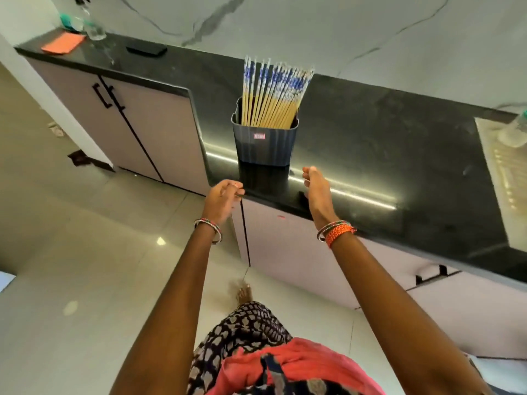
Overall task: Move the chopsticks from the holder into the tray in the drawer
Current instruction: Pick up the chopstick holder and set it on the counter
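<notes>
A dark blue ribbed holder (265, 145) stands upright on the black countertop (385, 155), close to its front edge. Several wooden chopsticks (271, 95) with blue-and-white patterned tops stick out of it, leaning right. My left hand (222, 196) hovers at the counter's front edge, below and left of the holder, fingers loosely curled and holding nothing. My right hand (315, 189) reaches over the counter edge just right of the holder's base, fingers apart and not touching it. The drawers below look closed; no tray is visible.
Pale cabinet fronts with black handles (436, 273) sit under the counter. A drinking glass (95, 29), an orange cloth (63, 43) and a dark flat object (147, 49) lie at the far left of the counter. A drying rack with a bottle (510, 155) sits at the right.
</notes>
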Demonstrator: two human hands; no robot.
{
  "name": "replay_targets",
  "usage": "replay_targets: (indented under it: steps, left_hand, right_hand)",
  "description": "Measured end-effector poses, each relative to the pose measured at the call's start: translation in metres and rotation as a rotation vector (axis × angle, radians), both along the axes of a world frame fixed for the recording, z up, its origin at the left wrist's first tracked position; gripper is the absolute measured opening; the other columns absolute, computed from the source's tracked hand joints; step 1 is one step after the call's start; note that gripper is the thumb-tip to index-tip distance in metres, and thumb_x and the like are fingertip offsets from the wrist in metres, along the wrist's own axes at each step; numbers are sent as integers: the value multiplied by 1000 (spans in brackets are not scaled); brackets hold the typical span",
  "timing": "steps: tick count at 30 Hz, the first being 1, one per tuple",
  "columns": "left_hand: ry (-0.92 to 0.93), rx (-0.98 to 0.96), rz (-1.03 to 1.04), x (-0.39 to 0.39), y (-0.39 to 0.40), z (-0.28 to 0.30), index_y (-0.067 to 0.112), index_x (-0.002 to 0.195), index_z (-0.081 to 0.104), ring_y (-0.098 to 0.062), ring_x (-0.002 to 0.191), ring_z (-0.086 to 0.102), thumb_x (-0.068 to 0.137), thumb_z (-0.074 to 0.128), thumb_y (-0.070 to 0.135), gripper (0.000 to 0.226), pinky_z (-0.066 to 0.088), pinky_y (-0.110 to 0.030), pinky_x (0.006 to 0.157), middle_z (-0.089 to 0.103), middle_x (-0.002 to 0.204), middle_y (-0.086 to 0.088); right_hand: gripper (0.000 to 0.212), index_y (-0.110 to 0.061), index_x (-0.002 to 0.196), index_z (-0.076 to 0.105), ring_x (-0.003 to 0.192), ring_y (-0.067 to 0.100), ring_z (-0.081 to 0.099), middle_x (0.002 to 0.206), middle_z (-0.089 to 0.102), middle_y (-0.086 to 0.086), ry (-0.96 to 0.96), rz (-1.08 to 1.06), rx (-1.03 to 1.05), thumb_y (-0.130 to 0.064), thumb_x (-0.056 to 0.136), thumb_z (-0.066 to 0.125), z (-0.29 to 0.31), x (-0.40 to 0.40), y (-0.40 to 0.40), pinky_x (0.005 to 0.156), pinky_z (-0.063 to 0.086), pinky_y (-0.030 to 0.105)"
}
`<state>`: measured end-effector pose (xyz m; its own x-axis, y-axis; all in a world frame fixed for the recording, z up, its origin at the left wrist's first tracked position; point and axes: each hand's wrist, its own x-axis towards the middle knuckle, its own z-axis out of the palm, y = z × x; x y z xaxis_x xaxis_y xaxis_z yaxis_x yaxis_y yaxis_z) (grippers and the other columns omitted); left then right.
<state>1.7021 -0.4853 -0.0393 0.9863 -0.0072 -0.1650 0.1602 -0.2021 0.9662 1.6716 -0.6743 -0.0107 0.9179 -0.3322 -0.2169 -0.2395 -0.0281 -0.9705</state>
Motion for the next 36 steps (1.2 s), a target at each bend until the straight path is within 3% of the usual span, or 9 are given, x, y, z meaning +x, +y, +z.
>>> replay_targets:
  steps: [3, 5, 9, 13, 16, 23, 27, 32, 36]
  left_hand:
    - [-18, -95, 99, 54, 0, 6, 26, 86, 56, -23, 100, 54, 95, 39, 19, 21, 46, -32, 76, 61, 98, -2]
    - [-5, -167, 137, 93, 1, 10, 18, 103, 58, -24, 113, 52, 97, 36, 24, 24, 42, -41, 92, 59, 116, -6]
    - [42, -378, 94, 152, -11, 14, 13, 129, 52, -25, 125, 50, 97, 33, 35, 43, 39, -44, 106, 55, 134, -11]
    - [78, -501, -23, 195, -20, 16, 15, 100, 67, -17, 92, 66, 98, 30, 37, 44, 49, -37, 91, 74, 92, 1]
    - [126, -566, -66, 213, -22, 12, 17, 97, 70, -21, 95, 66, 94, 34, 44, 45, 46, -43, 98, 74, 92, 0]
    - [120, -666, 29, 204, -33, 6, 21, 81, 75, -9, 75, 70, 97, 35, 36, 46, 49, -36, 88, 76, 76, 6]
    - [57, -600, 71, 197, -36, 16, 23, 90, 73, -11, 85, 70, 97, 33, 34, 43, 52, -36, 90, 76, 85, 6]
    - [-65, -630, 232, 174, -26, 23, 36, 72, 76, 4, 72, 69, 101, 23, 18, 63, 54, -15, 70, 75, 71, 16]
    - [-153, -629, 476, 136, -10, 39, 24, 71, 73, 11, 66, 66, 101, 26, 7, 58, 50, -9, 68, 71, 62, 24]
  right_hand:
    - [58, -16, 152, 21, 148, 17, 20, 160, 21, 2, 19, 54, 69, -45, 102, 18, -3, 52, 2, 120, 14, 32]
    - [60, -19, 153, 16, 149, 16, 12, 162, 12, 0, 12, 37, 104, -50, 101, 12, -2, 85, 1, 120, 8, 33]
    - [68, -25, 147, 36, 143, 22, 31, 153, 37, 4, -83, 71, 225, -63, 94, 14, -6, 140, 2, 121, 17, 49]
    - [71, -10, 139, 49, 132, 31, 49, 140, 54, 15, -100, -35, 364, -59, 95, 21, -7, 174, 3, 116, 30, 53]
    - [73, -5, 140, 46, 131, 33, 49, 140, 53, 17, -68, -69, 427, -59, 93, 30, -13, 186, -1, 115, 30, 53]
    - [72, -14, 129, 60, 130, 30, 52, 135, 59, 12, -41, -65, 525, -66, 81, 52, -18, 198, -6, 116, 30, 52]
    - [82, -14, 133, 57, 131, 32, 50, 137, 57, 13, -29, 62, 588, -71, 74, 58, -19, 207, -10, 116, 28, 54]
    - [90, -12, 131, 58, 128, 35, 52, 134, 59, 16, 22, 243, 592, -72, 65, 64, -15, 211, -7, 112, 33, 57]
    - [84, -14, 126, 62, 126, 35, 54, 131, 61, 14, 45, 435, 618, -71, 65, 64, -9, 209, 22, 109, 37, 56]
